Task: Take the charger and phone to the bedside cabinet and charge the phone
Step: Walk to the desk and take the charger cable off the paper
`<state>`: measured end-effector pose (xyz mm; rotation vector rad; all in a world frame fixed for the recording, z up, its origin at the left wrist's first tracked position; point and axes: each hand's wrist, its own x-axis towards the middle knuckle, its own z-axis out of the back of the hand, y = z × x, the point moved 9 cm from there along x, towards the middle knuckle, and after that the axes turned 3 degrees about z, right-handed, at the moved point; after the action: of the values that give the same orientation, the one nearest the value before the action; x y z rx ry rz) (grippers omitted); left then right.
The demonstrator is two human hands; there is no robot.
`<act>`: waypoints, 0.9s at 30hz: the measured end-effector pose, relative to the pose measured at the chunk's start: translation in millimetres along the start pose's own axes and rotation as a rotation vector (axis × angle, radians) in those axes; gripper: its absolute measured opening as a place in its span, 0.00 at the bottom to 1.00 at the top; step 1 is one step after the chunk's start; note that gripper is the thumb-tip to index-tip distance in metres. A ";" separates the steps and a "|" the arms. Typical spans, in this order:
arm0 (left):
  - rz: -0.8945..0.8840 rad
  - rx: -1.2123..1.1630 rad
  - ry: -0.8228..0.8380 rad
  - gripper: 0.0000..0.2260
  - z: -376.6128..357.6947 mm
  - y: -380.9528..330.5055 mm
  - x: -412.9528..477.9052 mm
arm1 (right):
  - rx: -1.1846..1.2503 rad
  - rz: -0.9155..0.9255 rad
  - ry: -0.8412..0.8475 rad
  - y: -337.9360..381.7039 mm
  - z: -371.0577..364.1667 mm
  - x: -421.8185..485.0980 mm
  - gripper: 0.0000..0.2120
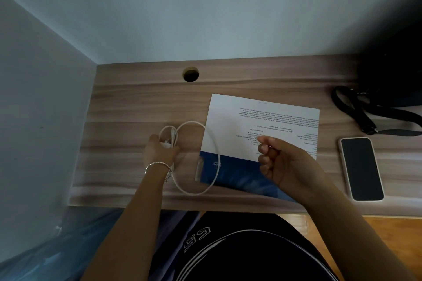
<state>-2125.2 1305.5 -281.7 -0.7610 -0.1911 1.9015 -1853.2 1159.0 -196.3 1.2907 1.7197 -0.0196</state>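
Head view: charger (pixel 167 142) is gripped on the desk (pixel 127 102) by the left hand (pixel 159 151). Right hand (pixel 283 164) is held loosely curled, empty, above the paper (pixel 230 121). Phone (pixel 362 167) lies at right.

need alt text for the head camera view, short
Seen from above, a person's left hand grips a white charger on a wooden desk, its cable looping over a printed sheet. The right hand hovers empty, loosely curled, above the sheet. A dark-screened phone lies at the right, near a black bag strap.
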 end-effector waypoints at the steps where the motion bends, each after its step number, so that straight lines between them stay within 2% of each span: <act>1: -0.012 0.011 0.005 0.17 -0.2 -0.9 -1.1 | 0.000 -0.001 0.000 -0.7 0.3 -0.1 0.08; 13: -0.087 0.013 -0.055 0.16 33.1 -14.5 -1.3 | 0.012 0.007 -0.005 4.4 3.2 2.4 0.09; 22: -0.102 0.001 0.120 0.16 16.2 -29.5 -8.4 | -0.004 -0.008 0.027 0.5 -0.4 10.7 0.08; 27: -0.128 -0.043 0.173 0.18 -4.4 -34.2 -18.8 | -0.019 -0.030 -0.027 -1.7 10.5 20.6 0.11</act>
<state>-2091.4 1303.9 -261.7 -0.9167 -0.1690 1.7062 -1847.3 1168.0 -216.9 1.2454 1.7124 -0.0380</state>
